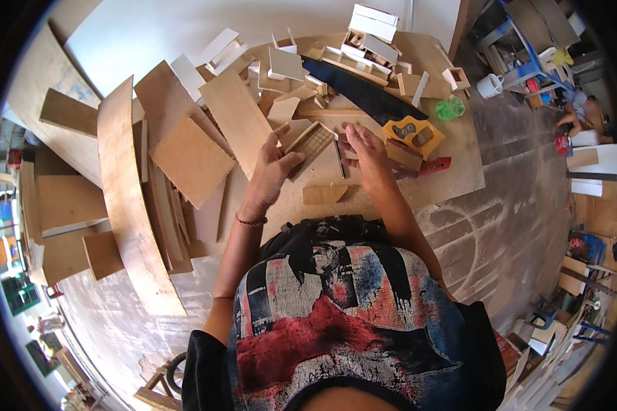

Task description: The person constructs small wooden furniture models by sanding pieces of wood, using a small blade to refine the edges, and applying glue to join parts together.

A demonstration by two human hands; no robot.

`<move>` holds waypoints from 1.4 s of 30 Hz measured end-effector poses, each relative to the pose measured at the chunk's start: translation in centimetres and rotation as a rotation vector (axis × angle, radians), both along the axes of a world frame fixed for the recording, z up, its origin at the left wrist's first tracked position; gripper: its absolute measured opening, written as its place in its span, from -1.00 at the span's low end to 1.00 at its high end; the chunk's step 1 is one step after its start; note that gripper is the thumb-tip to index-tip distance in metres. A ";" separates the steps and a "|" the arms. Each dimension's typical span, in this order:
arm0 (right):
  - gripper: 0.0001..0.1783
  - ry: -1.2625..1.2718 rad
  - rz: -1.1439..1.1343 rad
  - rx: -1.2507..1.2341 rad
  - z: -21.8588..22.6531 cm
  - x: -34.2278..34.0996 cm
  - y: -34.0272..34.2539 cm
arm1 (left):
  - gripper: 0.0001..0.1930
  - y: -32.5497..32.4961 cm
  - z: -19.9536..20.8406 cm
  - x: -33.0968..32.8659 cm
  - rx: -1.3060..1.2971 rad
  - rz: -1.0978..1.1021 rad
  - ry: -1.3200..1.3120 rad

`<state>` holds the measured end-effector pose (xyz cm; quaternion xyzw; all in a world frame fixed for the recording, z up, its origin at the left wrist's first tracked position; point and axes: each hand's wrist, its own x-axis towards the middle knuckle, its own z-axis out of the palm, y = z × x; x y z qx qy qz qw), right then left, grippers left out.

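My left hand grips the lower left edge of a small shallow wooden tray with a grid pattern inside, thumb on the near side. At the tray's right end my right hand has its fingers pinched together; what they hold is too small to make out. A thin dark rod stands out just below the right fingers; whether it is held or lies on the table I cannot tell. A small wooden offcut lies on the table in front of me. Beside the right hand sits a brown wooden block.
A handsaw with a yellow handle lies across the worktable. Near it are a green cup and a red tool. White box-like pieces crowd the back; plywood boards pile up left. Another person sits far right.
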<state>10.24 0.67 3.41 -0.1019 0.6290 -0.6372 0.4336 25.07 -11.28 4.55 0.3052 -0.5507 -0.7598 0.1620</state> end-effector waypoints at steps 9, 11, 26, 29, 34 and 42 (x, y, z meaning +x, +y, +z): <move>-0.68 0.461 0.393 -0.150 0.4 -2.9 -0.8 | -0.26 -5.3 2.6 -1.0 -0.246 -0.577 -0.138; -0.67 0.506 0.437 -0.175 0.6 -3.3 -1.1 | -0.25 -5.7 4.1 -2.0 -0.327 -0.676 -0.198; -0.72 0.012 0.453 -0.171 -0.5 -3.2 -0.6 | -0.32 -6.6 4.9 -5.8 -0.457 -0.623 -0.289; -0.73 -0.115 0.366 -0.213 -0.7 -3.1 -0.4 | -0.37 -6.3 3.9 -5.9 -0.415 -0.426 -0.233; -0.74 -0.134 0.291 -0.254 -0.6 -3.0 -0.6 | -0.54 -5.9 0.9 -5.3 -0.277 -0.286 -0.039; -0.75 -0.148 0.255 -0.199 -0.2 -1.7 -0.7 | -0.67 -1.4 0.0 -3.7 -0.249 0.028 -0.006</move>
